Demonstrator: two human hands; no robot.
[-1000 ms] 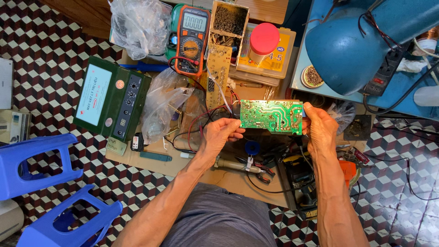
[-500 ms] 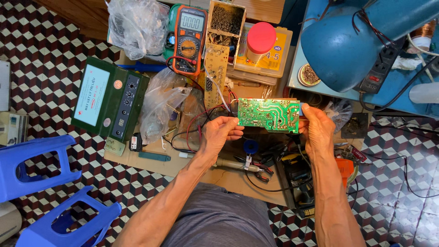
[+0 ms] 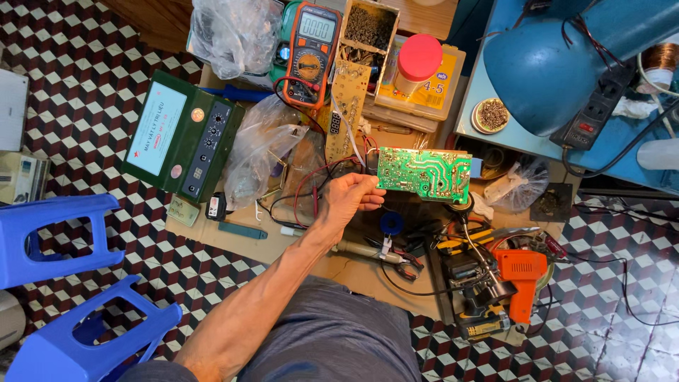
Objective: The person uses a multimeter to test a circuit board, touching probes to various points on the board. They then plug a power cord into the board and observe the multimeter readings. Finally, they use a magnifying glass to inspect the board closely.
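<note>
**One hand, one board: a green circuit board held by its short edge**

One hand is in view: your left hand (image 3: 348, 200) holds the green circuit board (image 3: 424, 173) above the middle of the bench (image 3: 233, 244), solder side up, the fingers (image 3: 369, 203) closed on the short edge at 9 o'clock of the board. Your right hand is out of the picture, so the far end of the board hangs free.

Handling, as a judgement: the board looks light and stiff, a flat plate that will not sag from a one-edge hold. It is likely fragile at the solder points and at the parts on its hidden underside, and the pin ends may prick. Grip it by the bare rim, as you do now, thumb and fingers on opposite faces near the edge, not across the traces.

Surface and room: the bench is low, cardboard-covered and crowded. At 12 o'clock of the board stand a red-capped jar (image 3: 417, 64) and a tan board with a small display (image 3: 346, 106); at 11 o'clock an orange multimeter (image 3: 312, 49), its red lead trailing near your wrist. A green metal box (image 3: 182, 134) lies at 9 o'clock, an orange soldering gun (image 3: 522, 279) at 5 o'clock, a blue lamp shade (image 3: 544, 67) at 1 o'clock. Blue plastic stools (image 3: 64, 283) stand at 8 o'clock on the checkered floor (image 3: 78, 78).
</note>
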